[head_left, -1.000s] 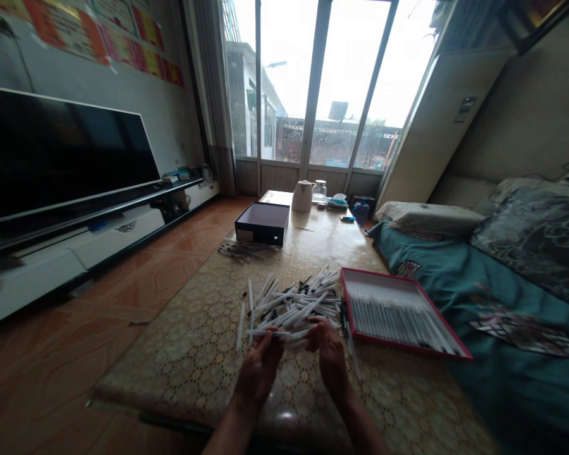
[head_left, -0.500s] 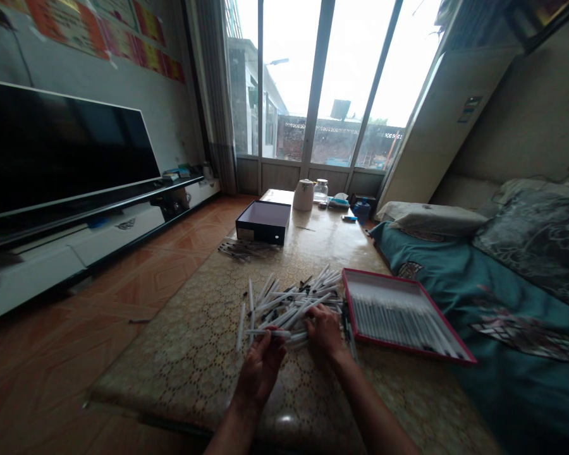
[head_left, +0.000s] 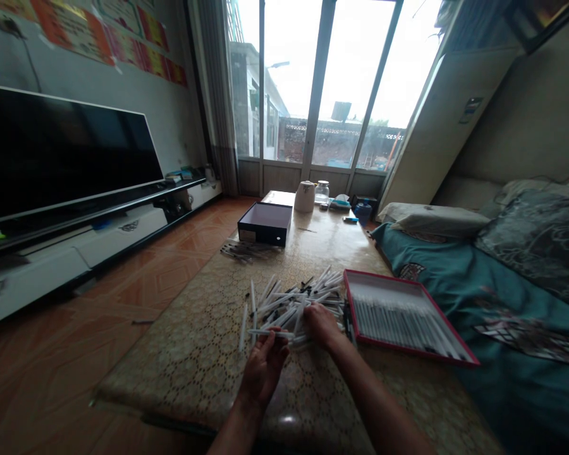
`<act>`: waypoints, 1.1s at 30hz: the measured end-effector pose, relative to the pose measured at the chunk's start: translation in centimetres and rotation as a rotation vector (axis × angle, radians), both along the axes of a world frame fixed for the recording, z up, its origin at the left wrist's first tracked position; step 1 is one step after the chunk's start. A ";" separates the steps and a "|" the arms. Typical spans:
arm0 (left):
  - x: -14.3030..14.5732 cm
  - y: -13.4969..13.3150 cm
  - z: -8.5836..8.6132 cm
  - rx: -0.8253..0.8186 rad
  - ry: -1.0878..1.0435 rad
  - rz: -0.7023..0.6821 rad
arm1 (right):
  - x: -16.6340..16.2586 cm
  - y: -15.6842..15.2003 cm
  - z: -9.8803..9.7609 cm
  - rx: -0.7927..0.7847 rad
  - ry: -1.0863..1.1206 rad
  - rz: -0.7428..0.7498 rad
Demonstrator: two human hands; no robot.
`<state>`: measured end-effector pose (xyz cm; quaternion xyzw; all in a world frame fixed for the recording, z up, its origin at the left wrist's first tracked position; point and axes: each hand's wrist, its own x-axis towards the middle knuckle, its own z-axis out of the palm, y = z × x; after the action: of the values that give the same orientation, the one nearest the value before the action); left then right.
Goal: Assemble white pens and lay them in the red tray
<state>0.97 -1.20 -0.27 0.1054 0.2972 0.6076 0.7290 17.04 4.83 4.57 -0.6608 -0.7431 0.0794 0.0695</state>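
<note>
My left hand pinches a white pen between thumb and fingers, level above the near edge of a loose heap. That heap of white pens, some with black parts, lies jumbled on the patterned table. At the heap's right side, my right hand is closed, its fingertips on a steeply tilted white pen. The fingers partly hide that pen. To the right sits a shallow red-rimmed box with a row of clear-barrelled pens side by side.
A dark open box stands farther back on the left, with several dark thin sticks before it. A white kettle, a glass jar and a tissue pack are at the far end. A sofa runs along the right.
My right hand has curled its fingers in and turned, and a pen by its fingertips now stands more steeply. My left hand keeps its pen almost in place.
</note>
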 end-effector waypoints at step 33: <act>1.0 -0.4 1.1 0.017 0.113 -0.026 | 0.0 -8.1 -5.2 0.235 1.354 -0.105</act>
<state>1.94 -1.60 0.80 0.1497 0.3312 0.5935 0.7181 17.01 -3.24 -0.63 -0.4889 -0.5065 0.3901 0.5935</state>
